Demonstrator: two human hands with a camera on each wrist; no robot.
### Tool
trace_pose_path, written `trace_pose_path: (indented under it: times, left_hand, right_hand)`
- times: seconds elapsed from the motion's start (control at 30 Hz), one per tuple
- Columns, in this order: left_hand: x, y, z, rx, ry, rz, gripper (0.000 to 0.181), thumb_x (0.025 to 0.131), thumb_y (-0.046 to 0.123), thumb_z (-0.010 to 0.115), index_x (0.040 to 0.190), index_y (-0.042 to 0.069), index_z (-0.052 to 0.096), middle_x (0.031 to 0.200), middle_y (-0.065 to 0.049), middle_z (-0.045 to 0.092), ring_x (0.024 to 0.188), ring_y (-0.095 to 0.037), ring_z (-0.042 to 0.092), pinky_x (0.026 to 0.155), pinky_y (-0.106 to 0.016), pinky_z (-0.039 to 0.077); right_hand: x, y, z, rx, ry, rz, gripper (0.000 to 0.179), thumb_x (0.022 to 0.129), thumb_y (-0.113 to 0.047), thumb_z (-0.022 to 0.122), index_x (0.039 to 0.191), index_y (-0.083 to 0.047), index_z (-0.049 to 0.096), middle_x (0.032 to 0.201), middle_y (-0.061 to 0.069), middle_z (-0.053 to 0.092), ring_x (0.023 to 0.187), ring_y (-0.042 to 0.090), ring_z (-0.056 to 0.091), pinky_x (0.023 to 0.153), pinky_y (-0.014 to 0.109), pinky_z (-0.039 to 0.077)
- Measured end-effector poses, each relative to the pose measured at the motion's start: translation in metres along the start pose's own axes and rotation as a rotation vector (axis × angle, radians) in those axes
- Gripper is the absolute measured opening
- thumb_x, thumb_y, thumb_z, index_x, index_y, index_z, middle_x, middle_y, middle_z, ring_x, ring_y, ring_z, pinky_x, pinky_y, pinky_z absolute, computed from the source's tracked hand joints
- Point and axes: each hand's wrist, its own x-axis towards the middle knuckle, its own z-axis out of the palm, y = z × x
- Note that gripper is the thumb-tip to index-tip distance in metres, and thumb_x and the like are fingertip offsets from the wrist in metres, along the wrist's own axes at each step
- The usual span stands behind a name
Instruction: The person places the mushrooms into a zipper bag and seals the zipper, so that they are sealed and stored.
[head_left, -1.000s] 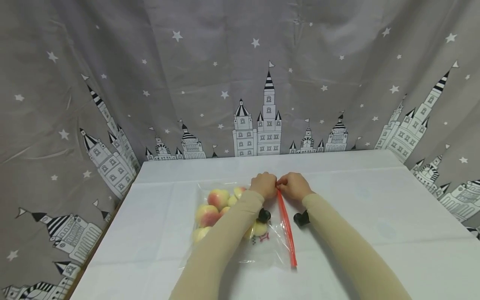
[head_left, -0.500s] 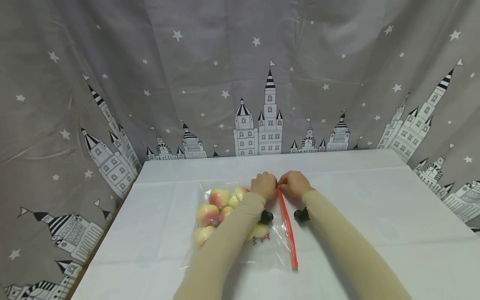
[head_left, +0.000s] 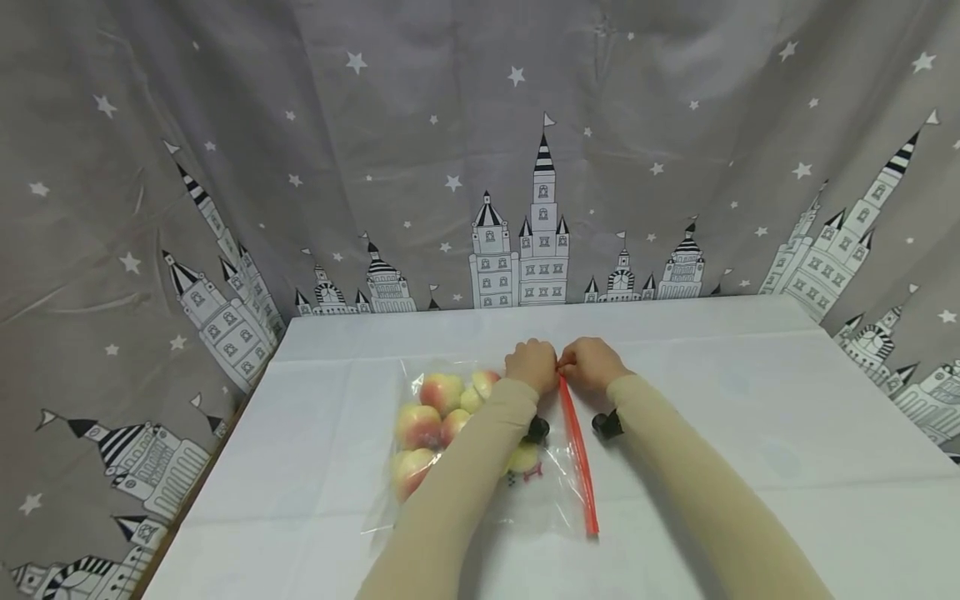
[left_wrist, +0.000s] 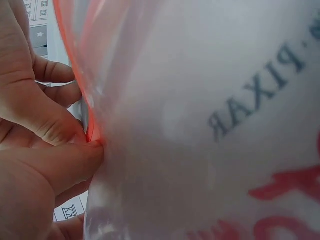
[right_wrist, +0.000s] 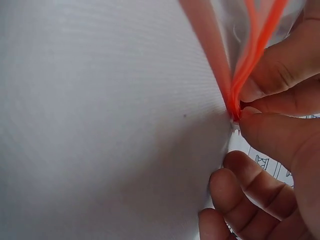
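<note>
A clear zip-top bag [head_left: 487, 515] lies flat, with several yellow-and-red round fruits [head_left: 417, 427] inside. Its red zip strip [head_left: 578, 454] runs along the right side. At the strip's far end, my left hand [head_left: 532, 367] and right hand [head_left: 591, 364] meet knuckle to knuckle, both pinching it. Up close in the left wrist view, the left thumb [left_wrist: 75, 162] presses on the strip's edge. Red bands of the strip [right_wrist: 235, 95] come together at the right thumb [right_wrist: 265, 132] in the right wrist view and spread apart above it.
The bag rests on a white-covered table [head_left: 750, 433]. Behind the table and along its left side hangs a grey curtain [head_left: 360, 125] printed with castles and stars. A black wrist camera [head_left: 537, 430] sits under the left sleeve, another [head_left: 606, 425] by the right sleeve.
The head view has shifted slightly. Both hands keep their pinch at the far end of the red strip, and the bag and fruits stay in place.
</note>
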Motion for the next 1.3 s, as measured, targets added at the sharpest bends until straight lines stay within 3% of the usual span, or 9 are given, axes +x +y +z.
trace_pose_path:
  times: [0.33, 0.6, 0.83, 1.13, 1.3]
  left_hand:
    - [-0.009, 0.004, -0.006, 0.017, 0.014, 0.004, 0.020, 0.097, 0.020, 0.060, 0.105, 0.008, 0.074, 0.112, -0.014, 0.071, 0.106, -0.032, 0.067, 0.087, -0.050, 0.057]
    - [-0.009, 0.006, -0.011, 0.021, -0.014, 0.002, 0.020, 0.099, 0.021, 0.060, 0.106, 0.009, 0.074, 0.114, -0.013, 0.071, 0.107, -0.031, 0.067, 0.089, -0.050, 0.057]
    - [-0.006, 0.005, -0.010, 0.036, -0.006, 0.000, 0.023, 0.100, 0.020, 0.057, 0.109, 0.007, 0.074, 0.113, -0.013, 0.072, 0.105, -0.031, 0.068, 0.087, -0.050, 0.058]
    - [-0.005, 0.006, -0.008, 0.051, 0.020, -0.011, 0.026, 0.103, 0.021, 0.053, 0.109, 0.007, 0.075, 0.110, -0.012, 0.073, 0.102, -0.031, 0.069, 0.083, -0.049, 0.058]
    - [-0.009, 0.006, -0.010, 0.046, 0.004, -0.016, 0.027, 0.103, 0.023, 0.054, 0.110, 0.006, 0.074, 0.112, -0.012, 0.073, 0.103, -0.030, 0.069, 0.084, -0.048, 0.058]
  right_hand:
    - [-0.004, 0.001, -0.001, -0.019, -0.019, -0.015, 0.009, 0.089, -0.011, 0.072, 0.089, -0.005, 0.079, 0.091, 0.010, 0.079, 0.097, 0.033, 0.073, 0.094, 0.047, 0.056]
    - [-0.006, -0.002, -0.003, -0.032, -0.051, -0.030, 0.011, 0.089, -0.009, 0.071, 0.092, -0.003, 0.079, 0.091, 0.010, 0.079, 0.097, 0.033, 0.072, 0.094, 0.047, 0.055]
    - [-0.010, -0.004, -0.006, -0.051, -0.069, -0.059, 0.008, 0.087, -0.006, 0.070, 0.083, -0.006, 0.077, 0.080, 0.005, 0.076, 0.083, 0.026, 0.068, 0.088, 0.045, 0.056]
    - [-0.020, -0.006, -0.007, -0.035, -0.066, -0.096, 0.009, 0.085, -0.003, 0.068, 0.083, -0.006, 0.077, 0.078, 0.004, 0.076, 0.078, 0.023, 0.066, 0.083, 0.044, 0.056]
    - [-0.028, -0.009, -0.006, -0.031, -0.066, -0.122, 0.011, 0.084, -0.002, 0.067, 0.081, -0.007, 0.076, 0.076, 0.003, 0.074, 0.076, 0.021, 0.065, 0.081, 0.042, 0.056]
